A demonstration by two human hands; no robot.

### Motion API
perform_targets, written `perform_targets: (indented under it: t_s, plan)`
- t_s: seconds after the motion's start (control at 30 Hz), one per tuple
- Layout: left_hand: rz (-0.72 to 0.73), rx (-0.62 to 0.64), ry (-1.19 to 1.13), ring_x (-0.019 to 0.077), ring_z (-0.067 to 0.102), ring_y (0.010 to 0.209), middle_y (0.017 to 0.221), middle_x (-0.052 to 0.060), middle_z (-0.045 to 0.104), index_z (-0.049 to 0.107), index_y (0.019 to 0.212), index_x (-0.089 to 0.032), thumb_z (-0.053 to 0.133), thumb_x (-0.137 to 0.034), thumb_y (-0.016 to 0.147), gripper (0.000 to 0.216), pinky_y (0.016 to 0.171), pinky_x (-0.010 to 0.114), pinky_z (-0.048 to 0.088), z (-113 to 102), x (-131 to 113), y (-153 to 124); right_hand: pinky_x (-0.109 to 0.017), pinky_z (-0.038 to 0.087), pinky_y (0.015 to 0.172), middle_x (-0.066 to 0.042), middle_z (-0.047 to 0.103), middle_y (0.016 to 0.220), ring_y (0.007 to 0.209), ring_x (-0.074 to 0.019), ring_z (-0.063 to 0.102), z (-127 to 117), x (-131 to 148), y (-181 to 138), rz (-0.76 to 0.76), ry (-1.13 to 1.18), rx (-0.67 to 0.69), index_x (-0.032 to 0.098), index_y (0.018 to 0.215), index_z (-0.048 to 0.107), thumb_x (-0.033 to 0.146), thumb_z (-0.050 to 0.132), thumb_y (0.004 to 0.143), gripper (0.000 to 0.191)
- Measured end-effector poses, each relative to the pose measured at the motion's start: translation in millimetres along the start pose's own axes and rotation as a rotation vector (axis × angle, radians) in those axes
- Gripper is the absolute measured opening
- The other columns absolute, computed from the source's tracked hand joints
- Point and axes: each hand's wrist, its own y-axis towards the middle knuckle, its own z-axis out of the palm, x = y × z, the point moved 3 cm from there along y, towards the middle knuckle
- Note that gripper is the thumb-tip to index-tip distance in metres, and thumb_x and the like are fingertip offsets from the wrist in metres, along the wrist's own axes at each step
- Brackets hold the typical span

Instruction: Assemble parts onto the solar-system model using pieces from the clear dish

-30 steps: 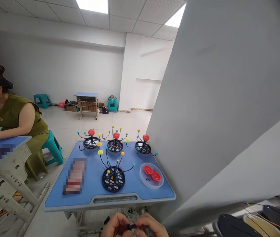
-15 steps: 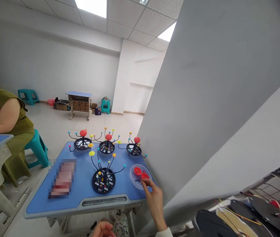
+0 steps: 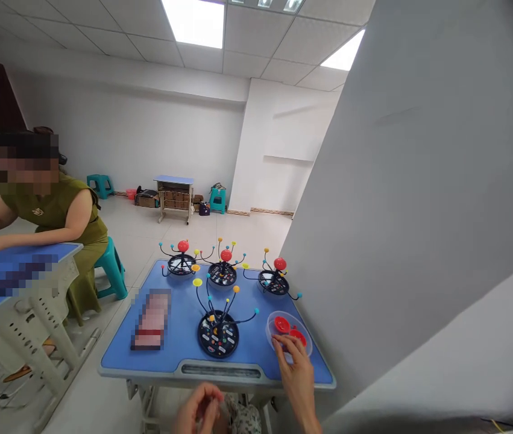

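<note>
Now my right hand (image 3: 296,367) has come up from my lap onto the surface (image 3: 170,355), fingers (image 3: 281,345) apart at the clear dish (image 3: 304,340) of red halves (image 3: 282,324), 3 o'clock of the unfinished model (image 3: 218,333). Left hand (image 3: 199,410) stays low, fingers loosely curled, empty.

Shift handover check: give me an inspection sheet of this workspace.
Surface: blue desk, level.
Job's things: clear dish with red half-shells; nearest solar-system model lacks a red ball.
Clutter: three finished models along the far edge; a blurred flat item.
Hands: right hand at the dish rim; left hand below the desk edge, grip unclear.
Cables: nothing seen.
Surroundings: seated person at left; grey partition at right.
</note>
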Motion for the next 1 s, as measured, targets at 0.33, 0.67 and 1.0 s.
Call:
perform_targets:
  t_s: [0.33,0.67,1.0]
  plan:
    - [0.128,-0.185,0.111,0.0181,0.073,0.069,0.120,0.015,0.069,0.050,0.115,-0.022,0.058,-0.034,0.080,0.038,0.054,0.027,0.055,-3,-23,93,-0.031,0.054,0.056,-0.011,0.078,0.095,0.060,-0.0185,0.064,96,45,4,0.026,0.290,0.321,0.019,0.109,0.075,0.064,0.064,0.081,0.054]
    - [0.140,-0.167,0.190,0.0144,0.066,0.051,0.077,0.000,0.076,0.064,0.092,-0.023,0.059,-0.025,0.083,0.010,0.040,0.020,0.043,14,-25,121,-0.029,0.049,0.056,-0.003,0.072,0.066,0.059,-0.0196,0.062,114,49,15,0.074,0.354,0.386,0.021,0.077,0.077,0.056,0.071,0.076,0.035]
    - [0.213,-0.214,0.225,0.0143,0.065,0.050,0.094,0.004,0.073,0.063,0.101,-0.022,0.062,-0.023,0.080,0.022,0.054,0.028,0.051,12,-24,118,-0.028,0.048,0.054,-0.003,0.070,0.071,0.055,-0.0153,0.056,106,65,17,0.200,0.493,0.289,0.018,0.095,0.076,0.066,0.073,0.071,0.054]
